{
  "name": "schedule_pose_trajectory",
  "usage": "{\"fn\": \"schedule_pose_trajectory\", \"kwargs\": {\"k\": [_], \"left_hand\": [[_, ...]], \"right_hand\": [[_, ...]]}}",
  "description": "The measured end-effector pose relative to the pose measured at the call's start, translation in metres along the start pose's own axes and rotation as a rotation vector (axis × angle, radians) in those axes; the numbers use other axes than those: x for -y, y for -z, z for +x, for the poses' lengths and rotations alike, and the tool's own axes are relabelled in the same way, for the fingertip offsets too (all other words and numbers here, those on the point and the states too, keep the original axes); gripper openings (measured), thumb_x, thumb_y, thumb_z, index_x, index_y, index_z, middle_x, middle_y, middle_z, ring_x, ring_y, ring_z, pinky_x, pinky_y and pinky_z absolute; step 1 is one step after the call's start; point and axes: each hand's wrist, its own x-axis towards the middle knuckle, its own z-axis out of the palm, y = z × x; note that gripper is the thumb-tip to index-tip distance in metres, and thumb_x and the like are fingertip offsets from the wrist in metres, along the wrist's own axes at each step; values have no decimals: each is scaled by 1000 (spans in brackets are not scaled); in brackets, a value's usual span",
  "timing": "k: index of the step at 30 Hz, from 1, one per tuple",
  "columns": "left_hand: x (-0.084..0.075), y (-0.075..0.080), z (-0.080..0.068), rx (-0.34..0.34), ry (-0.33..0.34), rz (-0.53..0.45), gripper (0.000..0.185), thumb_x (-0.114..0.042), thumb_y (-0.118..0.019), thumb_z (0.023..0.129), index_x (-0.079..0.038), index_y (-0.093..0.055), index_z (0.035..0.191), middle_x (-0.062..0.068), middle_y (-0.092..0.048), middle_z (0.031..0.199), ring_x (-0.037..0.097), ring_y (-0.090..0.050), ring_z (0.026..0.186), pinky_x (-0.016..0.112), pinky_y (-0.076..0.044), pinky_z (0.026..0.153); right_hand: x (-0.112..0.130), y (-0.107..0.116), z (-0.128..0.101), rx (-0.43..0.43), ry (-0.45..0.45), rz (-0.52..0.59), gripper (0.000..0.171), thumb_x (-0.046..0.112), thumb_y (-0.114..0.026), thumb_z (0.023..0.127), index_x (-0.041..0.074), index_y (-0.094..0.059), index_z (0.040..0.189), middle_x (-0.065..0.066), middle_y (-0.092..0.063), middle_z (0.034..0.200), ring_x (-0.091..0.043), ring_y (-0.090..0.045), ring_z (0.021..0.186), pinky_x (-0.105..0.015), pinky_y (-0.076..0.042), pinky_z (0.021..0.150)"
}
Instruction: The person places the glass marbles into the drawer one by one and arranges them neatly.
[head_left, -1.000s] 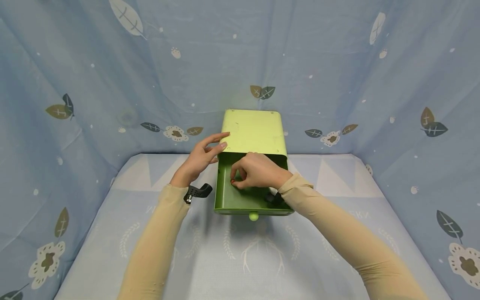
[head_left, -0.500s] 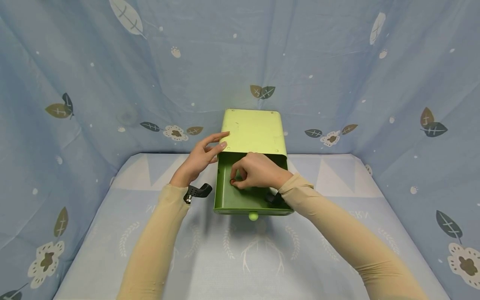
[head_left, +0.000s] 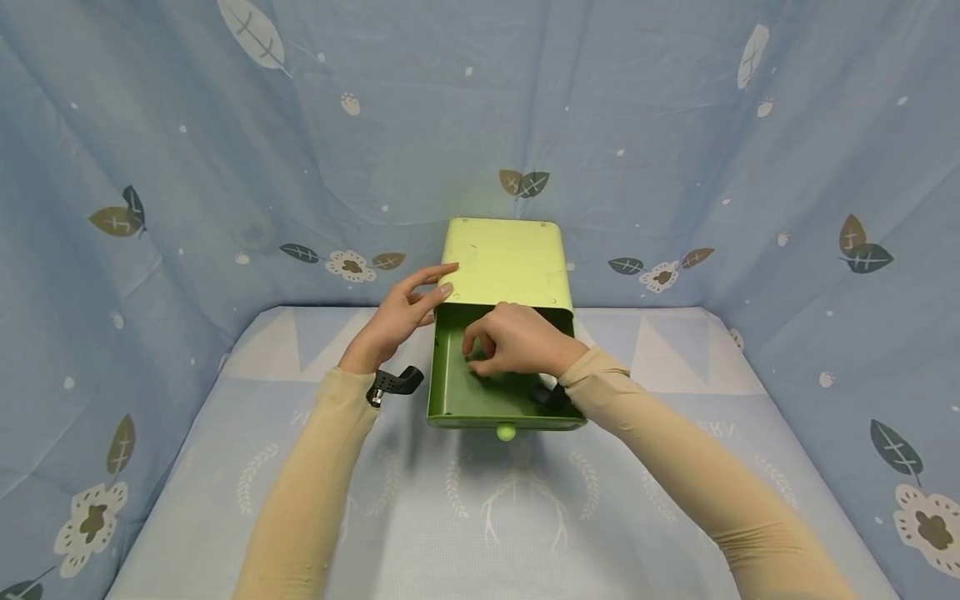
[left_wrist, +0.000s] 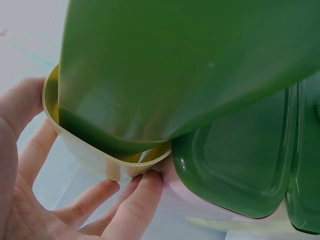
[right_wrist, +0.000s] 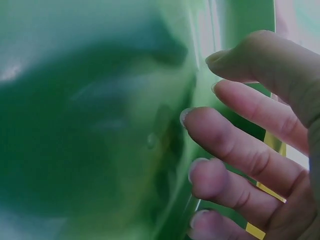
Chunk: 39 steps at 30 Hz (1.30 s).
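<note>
A pale green cabinet (head_left: pixel 506 262) stands against the back curtain, its dark green top drawer (head_left: pixel 480 406) pulled out. My left hand (head_left: pixel 393 325) rests on the casing's left front corner. In the left wrist view, thumb and fingers spread over the casing's outside (left_wrist: pixel 95 162). Inside the drawer, my right hand (head_left: pixel 521 342) hovers with thumb and index finger apart. The right wrist view shows nothing between its spread fingers (right_wrist: pixel 220 135). A tiny dark spot (head_left: pixel 448 413) shows at the drawer's front left corner.
Below the pulled-out drawer, the left wrist view shows further green drawer fronts (left_wrist: pixel 240 160), one in a pink casing. A round light green knob (head_left: pixel 506 432) sticks out in front. A patterned cloth (head_left: pixel 450 533) covers the table; blue curtains (head_left: pixel 420 108) surround it.
The small reddish-brown thing pinched between my right thumb and finger has left them; the fingertips have parted slightly. A dark spot now shows in the drawer's front left corner. My left hand stays put.
</note>
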Motion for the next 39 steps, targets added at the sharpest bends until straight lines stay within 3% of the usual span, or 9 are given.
{"fn": "schedule_pose_trajectory", "kwargs": {"k": [23,39], "left_hand": [[-4,0,-1,-10,-1,16,51,-41,-63,114,-31,-55,163,11,-36,164,35,-53,141,66,-42,120],[-2,-2,0,-12,2,3,51,-41,-64,113,-32,-56,163,11,-37,163,35,-50,144,67,-42,120]], "right_hand": [[10,20,-12,-37,47,-87,13,25,-87,96,17,-85,106,15,-59,65,-3,-55,59,-29,-53,61],[20,40,-34,-158,73,-54,13,24,-85,96,15,-85,105,18,-58,65,-3,-54,60,-31,-52,61]]}}
